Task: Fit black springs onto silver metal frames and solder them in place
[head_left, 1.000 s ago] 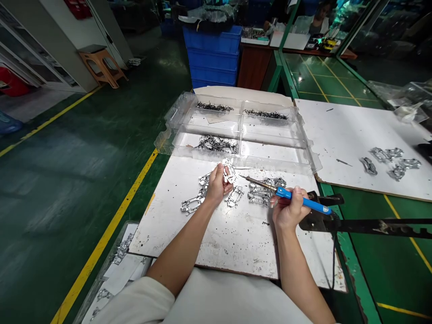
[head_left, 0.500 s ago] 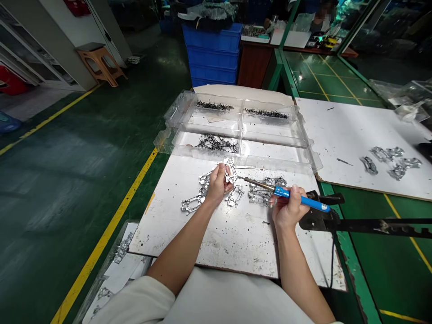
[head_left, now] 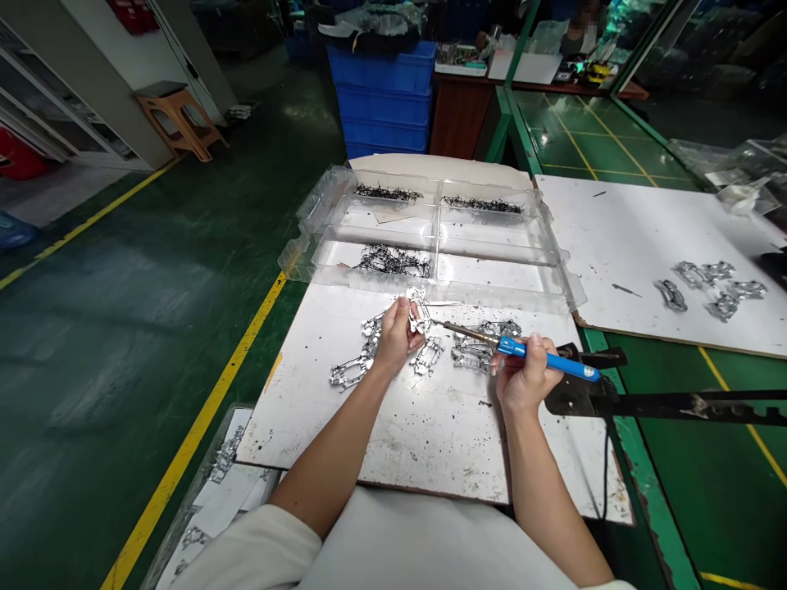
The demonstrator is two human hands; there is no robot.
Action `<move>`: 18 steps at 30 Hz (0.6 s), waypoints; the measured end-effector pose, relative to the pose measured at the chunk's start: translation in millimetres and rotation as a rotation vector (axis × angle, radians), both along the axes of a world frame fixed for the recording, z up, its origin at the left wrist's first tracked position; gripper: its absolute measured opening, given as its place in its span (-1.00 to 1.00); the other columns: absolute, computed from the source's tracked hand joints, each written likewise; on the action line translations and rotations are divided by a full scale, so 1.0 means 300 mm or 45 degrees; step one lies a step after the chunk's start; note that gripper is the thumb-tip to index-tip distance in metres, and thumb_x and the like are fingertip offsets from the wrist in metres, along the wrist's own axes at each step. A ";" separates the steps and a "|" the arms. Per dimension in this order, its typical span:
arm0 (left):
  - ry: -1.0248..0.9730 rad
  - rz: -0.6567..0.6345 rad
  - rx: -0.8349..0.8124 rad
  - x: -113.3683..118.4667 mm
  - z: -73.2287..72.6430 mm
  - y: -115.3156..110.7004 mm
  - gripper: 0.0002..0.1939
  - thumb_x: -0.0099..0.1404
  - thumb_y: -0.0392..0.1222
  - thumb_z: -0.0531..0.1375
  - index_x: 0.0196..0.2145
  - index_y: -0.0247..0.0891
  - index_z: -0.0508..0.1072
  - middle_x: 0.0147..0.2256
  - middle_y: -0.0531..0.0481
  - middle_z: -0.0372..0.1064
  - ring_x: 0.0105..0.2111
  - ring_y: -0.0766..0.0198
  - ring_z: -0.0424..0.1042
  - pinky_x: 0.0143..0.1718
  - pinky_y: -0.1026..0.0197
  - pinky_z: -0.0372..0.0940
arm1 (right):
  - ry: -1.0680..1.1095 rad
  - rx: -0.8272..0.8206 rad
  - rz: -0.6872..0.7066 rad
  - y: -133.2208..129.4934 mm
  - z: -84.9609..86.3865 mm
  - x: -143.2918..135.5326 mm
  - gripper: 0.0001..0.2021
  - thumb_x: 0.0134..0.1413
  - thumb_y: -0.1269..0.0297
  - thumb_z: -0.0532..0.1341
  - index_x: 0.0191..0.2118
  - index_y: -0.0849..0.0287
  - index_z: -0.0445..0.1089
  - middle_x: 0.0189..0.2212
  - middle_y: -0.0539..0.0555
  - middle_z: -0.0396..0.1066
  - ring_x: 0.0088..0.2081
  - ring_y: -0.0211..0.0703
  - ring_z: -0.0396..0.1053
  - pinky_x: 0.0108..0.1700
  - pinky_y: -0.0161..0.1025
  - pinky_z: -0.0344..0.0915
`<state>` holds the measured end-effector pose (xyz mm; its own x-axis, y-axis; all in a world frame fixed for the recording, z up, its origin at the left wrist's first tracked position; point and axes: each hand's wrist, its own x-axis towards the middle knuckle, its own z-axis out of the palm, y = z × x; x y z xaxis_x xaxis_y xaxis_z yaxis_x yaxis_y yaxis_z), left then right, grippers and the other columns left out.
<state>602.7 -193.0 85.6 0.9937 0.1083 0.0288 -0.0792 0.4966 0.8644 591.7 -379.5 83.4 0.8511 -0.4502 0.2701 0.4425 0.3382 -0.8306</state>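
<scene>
Should the soldering iron (head_left: 573, 368) gripped in the right hand (head_left: 524, 383) slip, it could burn the left hand (head_left: 393, 340) pinching the metal frame (head_left: 420, 315).

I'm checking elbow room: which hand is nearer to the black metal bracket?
The right. The right hand is just left of the black metal bracket; the left hand is much farther left, over the white board.
</scene>
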 end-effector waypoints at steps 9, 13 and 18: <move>-0.007 0.013 0.003 0.004 -0.007 0.003 -0.51 0.28 0.31 0.16 -0.37 -0.22 0.30 -0.59 0.20 0.09 -0.77 0.54 0.02 -0.79 0.41 -0.07 | -0.050 0.018 0.002 -0.010 -0.011 0.008 -0.68 0.12 0.12 0.33 -0.50 0.16 0.28 -0.65 -0.10 0.30 -0.76 -0.21 0.26 -0.76 -0.28 0.15; -0.016 0.021 -0.009 0.005 -0.004 0.002 -0.51 0.28 0.31 0.17 -0.38 -0.22 0.30 -0.58 0.20 0.09 -0.77 0.54 0.02 -0.79 0.40 -0.08 | -0.071 0.017 0.001 -0.009 -0.008 0.007 -0.70 0.13 0.13 0.32 -0.50 0.17 0.30 -0.65 -0.10 0.31 -0.76 -0.21 0.26 -0.78 -0.27 0.16; 0.001 0.011 0.001 0.004 -0.003 0.003 -0.52 0.28 0.30 0.17 -0.38 -0.22 0.30 -0.59 0.20 0.09 -0.77 0.54 0.03 -0.79 0.40 -0.08 | -0.066 -0.002 0.001 -0.007 -0.005 0.006 -0.69 0.13 0.14 0.32 -0.50 0.16 0.28 -0.65 -0.12 0.30 -0.76 -0.23 0.27 -0.77 -0.28 0.18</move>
